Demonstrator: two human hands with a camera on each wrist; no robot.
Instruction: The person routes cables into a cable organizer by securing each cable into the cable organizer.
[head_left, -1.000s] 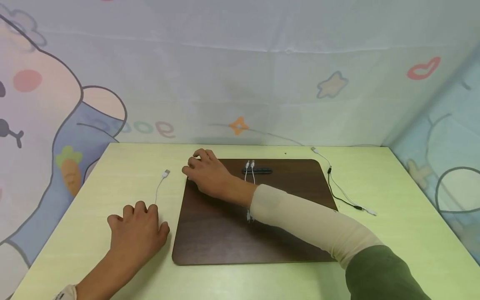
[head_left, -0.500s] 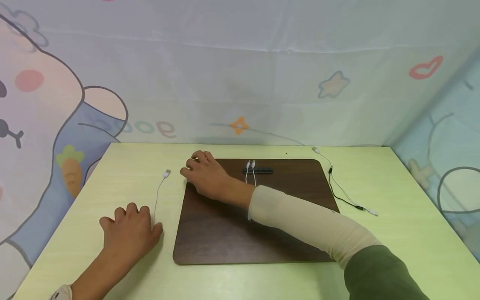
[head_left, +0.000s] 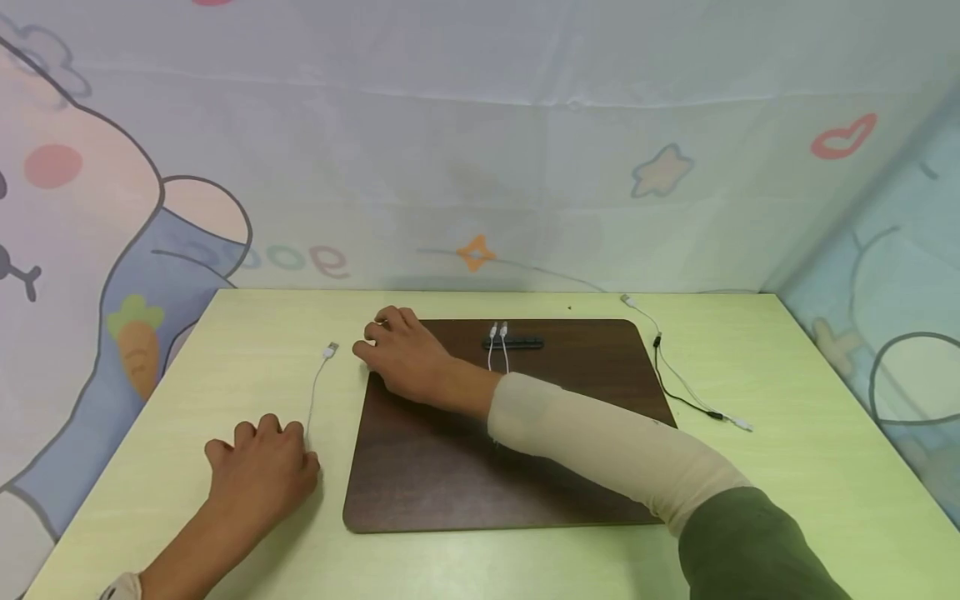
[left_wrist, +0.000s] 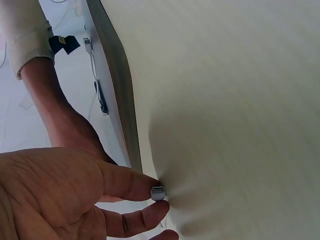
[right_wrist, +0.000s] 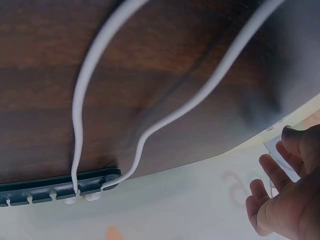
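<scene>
On the left of the table, my left hand (head_left: 262, 471) pinches one end of a short white USB cable (head_left: 313, 385). Its small metal connector (left_wrist: 158, 193) shows between thumb and index finger in the left wrist view, while the USB-A plug (head_left: 330, 350) lies farther back on the table. My right hand (head_left: 405, 354) reaches over the far left corner of a dark wooden board (head_left: 420, 483), its fingers loosely bent and holding nothing. In the right wrist view, two white cables (right_wrist: 78, 115) run to a dark cable organizer (right_wrist: 35, 192) with several slots.
The organizer sits near the board's far edge, both cable ends in its right-view slots. Right of the board, a white cable (head_left: 678, 379) and a black cable (head_left: 678, 397) lie on the table (head_left: 787, 483). A patterned cloth backdrop (head_left: 465, 125) stands behind. My right forearm crosses the board.
My left hand has shifted slightly left and nearer me, its thumb now closer to the fingers. My right hand has drifted slightly left at the board's corner.
</scene>
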